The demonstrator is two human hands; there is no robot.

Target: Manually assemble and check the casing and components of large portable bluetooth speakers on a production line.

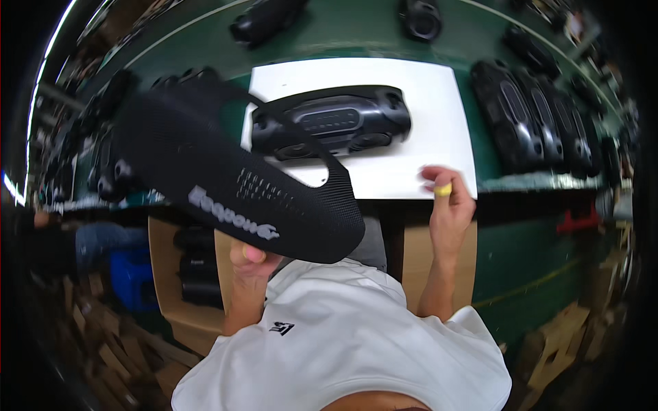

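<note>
Mesh cover (233,168) is gripped by the left hand (255,262) — the right hand (451,203) is free, fingers half curled.

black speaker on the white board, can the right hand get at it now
Probably yes: the right hand looks empty near the white board, with nothing visible between it and the black speaker. The black cover in the left hand overlaps only the speaker's left half in view.

The head camera faces down, apparently from close above.
</note>
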